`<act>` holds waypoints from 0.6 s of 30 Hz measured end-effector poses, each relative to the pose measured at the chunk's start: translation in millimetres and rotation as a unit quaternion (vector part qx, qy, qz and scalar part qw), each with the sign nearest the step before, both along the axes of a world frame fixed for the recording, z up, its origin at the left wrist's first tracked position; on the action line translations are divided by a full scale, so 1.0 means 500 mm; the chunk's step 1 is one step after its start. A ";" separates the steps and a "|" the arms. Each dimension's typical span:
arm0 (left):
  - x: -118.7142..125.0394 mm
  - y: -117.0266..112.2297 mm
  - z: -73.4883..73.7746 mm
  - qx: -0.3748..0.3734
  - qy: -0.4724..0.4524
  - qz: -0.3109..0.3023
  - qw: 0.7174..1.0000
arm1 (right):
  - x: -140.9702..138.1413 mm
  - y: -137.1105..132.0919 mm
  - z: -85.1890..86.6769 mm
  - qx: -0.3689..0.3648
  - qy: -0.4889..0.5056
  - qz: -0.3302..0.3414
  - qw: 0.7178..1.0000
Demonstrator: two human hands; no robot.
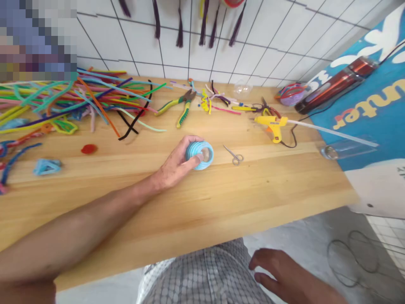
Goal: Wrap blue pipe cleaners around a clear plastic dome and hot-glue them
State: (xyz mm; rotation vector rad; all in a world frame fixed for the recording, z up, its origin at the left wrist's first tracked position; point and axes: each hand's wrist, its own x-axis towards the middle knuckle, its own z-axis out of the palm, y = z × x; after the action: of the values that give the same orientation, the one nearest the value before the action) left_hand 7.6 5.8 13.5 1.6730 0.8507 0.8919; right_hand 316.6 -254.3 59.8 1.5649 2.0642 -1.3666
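My left hand is closed around a light blue coiled cup, which seems wound from pipe cleaners. Its round mouth faces up and to the right, and my thumb lies over the rim. The cup rests on or just over the wooden table; I cannot tell which. Small scissors lie just right of it. Below the table edge, my right hand hangs beside my lap, fingers curved and apart from the thumb, with nothing visible in it.
Many coloured pipe cleaners pile up at the back left. Pliers, a yellow glue gun with its cord, and a red flask lie along the back. A red disc and a blue triangular piece are left.
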 end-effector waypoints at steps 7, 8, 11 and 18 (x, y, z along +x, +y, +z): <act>0.000 0.000 -0.007 0.049 0.025 0.066 0.996 | -0.146 0.205 0.116 0.249 0.223 0.199 0.921; -0.001 0.001 -0.007 0.057 0.029 0.069 0.996 | -0.174 0.229 0.101 0.328 0.228 0.218 0.891; -0.003 0.001 -0.008 0.080 0.039 0.072 0.993 | -0.240 0.298 0.036 0.523 0.252 0.240 0.778; -0.008 -0.001 -0.005 0.132 0.050 0.039 0.989 | -0.247 0.393 -0.070 0.596 0.376 0.155 0.692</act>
State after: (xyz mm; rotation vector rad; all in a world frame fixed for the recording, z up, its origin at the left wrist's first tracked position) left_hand 3.4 5.1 11.0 1.9374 0.9012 1.0149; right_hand 193.3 -58.0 25.0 0.6628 3.9671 -0.3900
